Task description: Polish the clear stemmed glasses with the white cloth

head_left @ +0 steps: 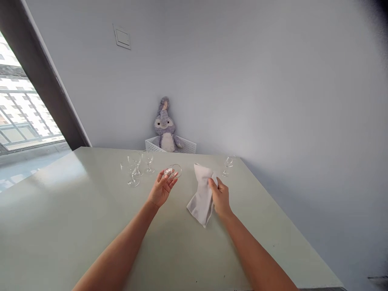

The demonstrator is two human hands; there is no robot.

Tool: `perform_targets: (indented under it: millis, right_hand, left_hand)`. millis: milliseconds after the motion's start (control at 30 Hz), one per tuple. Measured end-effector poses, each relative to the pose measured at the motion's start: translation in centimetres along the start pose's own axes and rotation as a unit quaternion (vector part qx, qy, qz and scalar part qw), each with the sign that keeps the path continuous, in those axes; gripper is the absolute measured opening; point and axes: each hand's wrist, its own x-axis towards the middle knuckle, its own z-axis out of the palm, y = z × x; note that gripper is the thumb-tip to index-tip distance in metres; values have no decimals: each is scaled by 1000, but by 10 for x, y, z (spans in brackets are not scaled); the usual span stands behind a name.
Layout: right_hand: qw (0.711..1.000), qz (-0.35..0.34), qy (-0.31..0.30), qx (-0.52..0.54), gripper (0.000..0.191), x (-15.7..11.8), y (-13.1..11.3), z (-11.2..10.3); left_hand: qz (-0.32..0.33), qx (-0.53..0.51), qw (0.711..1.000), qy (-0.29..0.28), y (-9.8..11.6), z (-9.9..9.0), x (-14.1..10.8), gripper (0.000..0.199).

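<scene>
My left hand [162, 189] holds a clear glass [175, 171] over the table, tilted sideways with its rim to the right. A white cloth [202, 198] hangs from my right hand [220, 196], pinched between the thumb and the fingers. The cloth and the held glass are apart. Left of my left hand, several stemmed glasses stand upright close together, among them a front one [132, 173] and a rear one [149, 162]. One more stemmed glass [228, 165] stands beyond my right hand, near the table's far right corner.
The pale green table [169, 250] reaches back to the wall. Behind its far edge, a grey plush toy [164, 125] sits in a white perforated basket [189, 146]. A light switch [123, 38] is on the wall. At the left is a window with a dark frame [42, 72].
</scene>
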Motion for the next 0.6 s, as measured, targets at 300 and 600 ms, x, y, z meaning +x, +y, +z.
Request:
perform_targets:
  millis: [300, 600]
  right_hand:
    - [960, 113, -181, 183, 32, -25, -5, 25]
    - [956, -25, -279, -88, 20, -20, 22, 22]
  left_hand:
    - [-43, 53, 997, -23, -24, 25, -16, 44]
    - [-79, 216, 970, -81, -31, 18, -18, 47]
